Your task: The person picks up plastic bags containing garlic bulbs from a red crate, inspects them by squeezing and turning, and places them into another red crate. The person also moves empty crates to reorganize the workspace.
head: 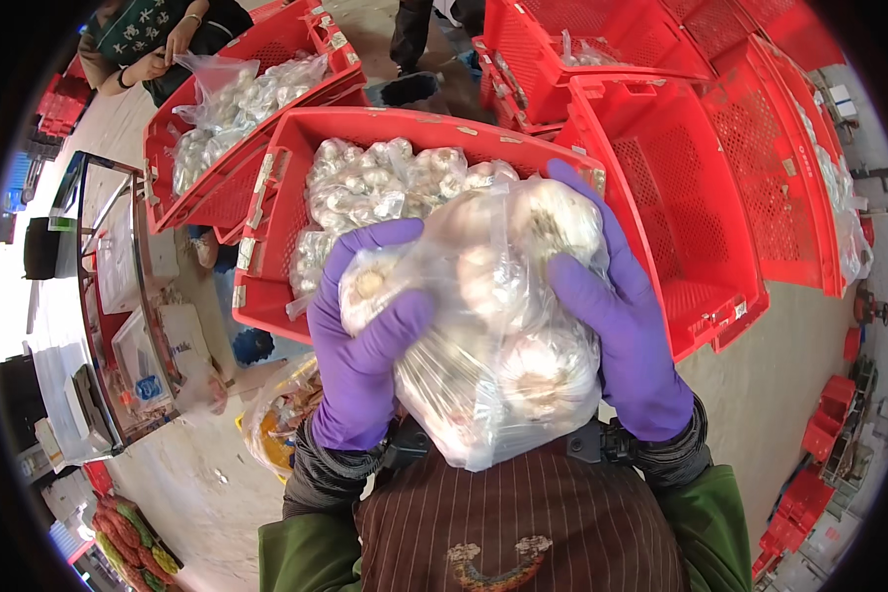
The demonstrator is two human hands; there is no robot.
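A clear plastic bag of garlic bulbs (496,325) is held up close to my chest, between both hands in purple gloves. My left hand (370,325) grips its left side, thumb over the front near one bulb. On the right side, my right hand (621,318) is closed around the bag, with the thumb pressing a bulb. Just beyond the bag stands a red plastic crate (266,296), partly hidden by my hands and the bag. Several bagged lots of garlic bulbs (370,181) lie inside that crate.
Another red crate (164,214) with bagged garlic stands at upper left, beside a person (148,66) whose hands touch a bag. Several red crates (666,192) crowd the right. A metal-framed table (144,296) is at left; a lined waste container (277,429) sits below it. Another person's legs (414,33) show at top.
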